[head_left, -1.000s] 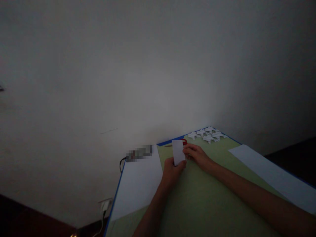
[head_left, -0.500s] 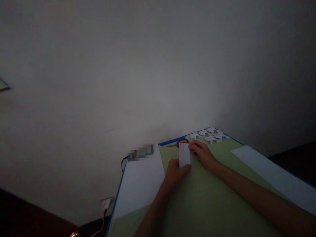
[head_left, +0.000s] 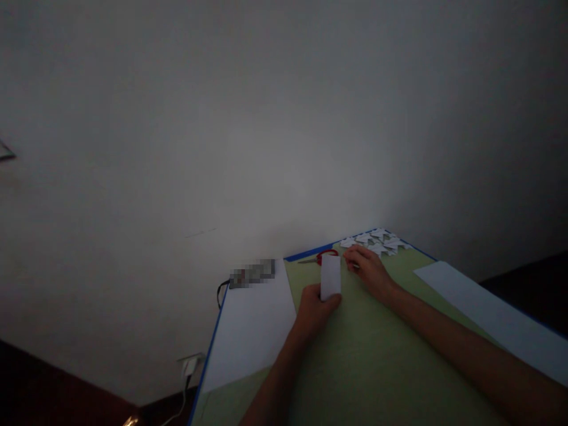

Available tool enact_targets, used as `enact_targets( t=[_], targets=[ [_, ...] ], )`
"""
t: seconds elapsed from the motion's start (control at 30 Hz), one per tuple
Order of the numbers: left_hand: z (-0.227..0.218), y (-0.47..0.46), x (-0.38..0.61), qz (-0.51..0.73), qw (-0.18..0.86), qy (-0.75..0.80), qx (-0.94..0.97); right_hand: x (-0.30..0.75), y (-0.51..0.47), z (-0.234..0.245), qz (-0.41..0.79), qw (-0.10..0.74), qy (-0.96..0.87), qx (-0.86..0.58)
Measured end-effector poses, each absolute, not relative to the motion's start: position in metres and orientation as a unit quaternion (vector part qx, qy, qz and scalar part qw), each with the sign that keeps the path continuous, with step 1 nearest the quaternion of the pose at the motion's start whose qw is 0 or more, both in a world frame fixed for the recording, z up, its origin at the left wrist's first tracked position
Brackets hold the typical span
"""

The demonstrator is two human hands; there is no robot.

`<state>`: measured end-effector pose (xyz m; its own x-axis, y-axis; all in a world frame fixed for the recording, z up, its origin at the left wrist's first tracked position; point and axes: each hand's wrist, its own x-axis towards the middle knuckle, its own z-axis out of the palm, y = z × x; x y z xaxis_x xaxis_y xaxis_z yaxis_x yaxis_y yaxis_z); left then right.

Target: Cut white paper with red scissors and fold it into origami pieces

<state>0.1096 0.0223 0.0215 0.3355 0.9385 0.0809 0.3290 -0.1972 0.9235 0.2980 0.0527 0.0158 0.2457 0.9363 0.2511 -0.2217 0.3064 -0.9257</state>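
A folded piece of white paper (head_left: 331,278), narrow and upright, is held by its lower end in my left hand (head_left: 316,305), the thumb across its front. Just right of the paper is my right hand (head_left: 366,269), its fingers curled together and a small gap from the paper's edge. I see nothing held in it, though its palm side is partly hidden. Behind the paper lie scissors (head_left: 327,255) with red handles, blades pointing left. Several folded white paper shapes (head_left: 377,239) are grouped at the table's far corner.
The green table top (head_left: 355,367) has blue edging and meets a plain wall. A white sheet (head_left: 248,331) lies at left under a pixelated dark object (head_left: 252,273) with a cable. Another white sheet (head_left: 483,313) lies along the right edge. A white plug (head_left: 190,367) sits in the wall.
My right hand has come away from the paper's upper right edge, slightly right and up, its fingers more curled. My left hand keeps its hold on the paper.
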Motion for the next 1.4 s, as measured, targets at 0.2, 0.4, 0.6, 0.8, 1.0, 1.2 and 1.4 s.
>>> enact_targets(
  t=[0.2, 0.4, 0.6, 0.8, 1.0, 1.2, 1.4],
  targets=[
    [0.021, 0.027, 0.112, 0.390, 0.437, 0.455, 0.671, 0.287, 0.045, 0.016, 0.468, 0.573, -0.530, -0.414],
    [0.024, 0.028, 0.112, 0.418, 0.440, 0.460, 0.648, 0.283, 0.044, 0.013, 0.483, 0.517, -0.592, -0.386],
    [0.026, 0.028, 0.113, 0.437, 0.450, 0.467, 0.624, 0.286, 0.044, 0.013, 0.483, 0.515, -0.589, -0.393],
    [0.022, 0.033, 0.112, 0.438, 0.458, 0.472, 0.613, 0.289, 0.045, 0.012, 0.468, 0.557, -0.526, -0.441],
    [0.022, 0.033, 0.113, 0.465, 0.475, 0.449, 0.598, 0.292, 0.051, 0.008, 0.462, 0.593, -0.487, -0.445],
    [0.015, 0.039, 0.109, 0.519, 0.465, 0.453, 0.555, 0.287, 0.049, 0.008, 0.499, 0.555, -0.495, -0.445],
    [0.014, 0.042, 0.105, 0.551, 0.473, 0.442, 0.527, 0.286, 0.047, 0.010, 0.508, 0.529, -0.522, -0.435]
  ],
)
